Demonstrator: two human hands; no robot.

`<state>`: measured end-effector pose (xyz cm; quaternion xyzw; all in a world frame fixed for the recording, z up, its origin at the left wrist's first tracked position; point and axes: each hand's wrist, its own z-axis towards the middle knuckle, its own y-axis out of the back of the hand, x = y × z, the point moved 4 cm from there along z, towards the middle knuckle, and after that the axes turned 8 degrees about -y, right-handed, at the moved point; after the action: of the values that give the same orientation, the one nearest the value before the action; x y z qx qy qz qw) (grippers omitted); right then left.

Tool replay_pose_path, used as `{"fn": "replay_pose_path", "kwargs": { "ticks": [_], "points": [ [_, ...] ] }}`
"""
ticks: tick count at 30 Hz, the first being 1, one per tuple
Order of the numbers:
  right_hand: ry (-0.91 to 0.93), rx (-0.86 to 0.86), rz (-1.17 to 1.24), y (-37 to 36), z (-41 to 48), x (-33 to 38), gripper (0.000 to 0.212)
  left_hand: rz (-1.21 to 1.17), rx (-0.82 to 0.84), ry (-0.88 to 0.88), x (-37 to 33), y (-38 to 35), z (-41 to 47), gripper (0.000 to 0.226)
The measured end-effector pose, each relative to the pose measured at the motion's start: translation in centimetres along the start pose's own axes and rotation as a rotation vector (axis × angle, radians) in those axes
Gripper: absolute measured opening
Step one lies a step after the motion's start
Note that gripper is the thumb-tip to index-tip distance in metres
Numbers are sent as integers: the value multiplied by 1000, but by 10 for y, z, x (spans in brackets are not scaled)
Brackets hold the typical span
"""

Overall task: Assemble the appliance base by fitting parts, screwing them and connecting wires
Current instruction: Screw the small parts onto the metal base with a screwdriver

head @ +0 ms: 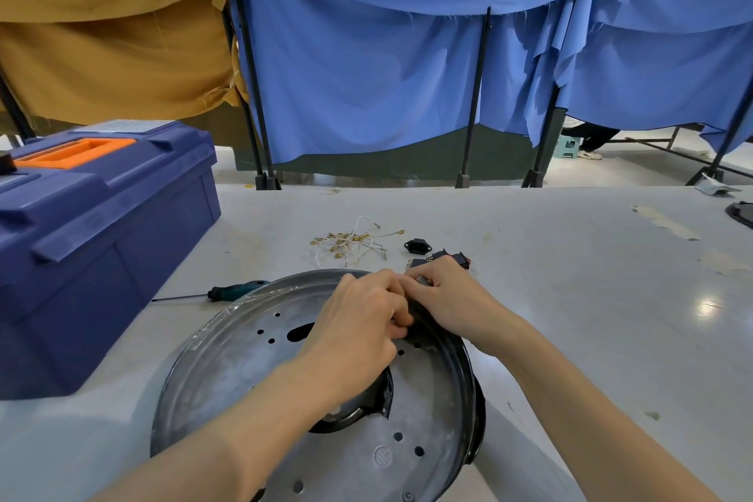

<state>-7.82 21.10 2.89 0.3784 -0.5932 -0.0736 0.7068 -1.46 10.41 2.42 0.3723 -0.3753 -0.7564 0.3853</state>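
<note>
A round metal appliance base with several holes lies on the grey table in front of me. My left hand and my right hand meet at its far right rim, fingers curled round a small black part that is mostly hidden by them. A black curved piece shows under my left wrist. Beyond the base lie a bundle of white wires with brass terminals, a black socket and a black switch.
A screwdriver with a teal and black handle lies left of the base. A big blue toolbox with an orange handle stands at the left. Blue and tan cloths hang on racks behind the table. A dark object sits at the right edge.
</note>
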Motion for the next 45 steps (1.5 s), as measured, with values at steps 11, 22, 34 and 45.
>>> {"fn": "replay_pose_path", "kwargs": {
  "ticks": [11,22,34,45],
  "points": [
    [-9,-5,29,0,-3,1,49,-110,24,72,3,3,7,7],
    [25,18,-36,2,-2,2,50,-283,62,156,9,15,7,43],
    [-163,177,28,2,-9,4,37,-85,450,179,16,26,-1,77],
    [-248,-157,-79,77,-1,-43,28,-198,450,233,18,26,-2,63]
  ]
}}
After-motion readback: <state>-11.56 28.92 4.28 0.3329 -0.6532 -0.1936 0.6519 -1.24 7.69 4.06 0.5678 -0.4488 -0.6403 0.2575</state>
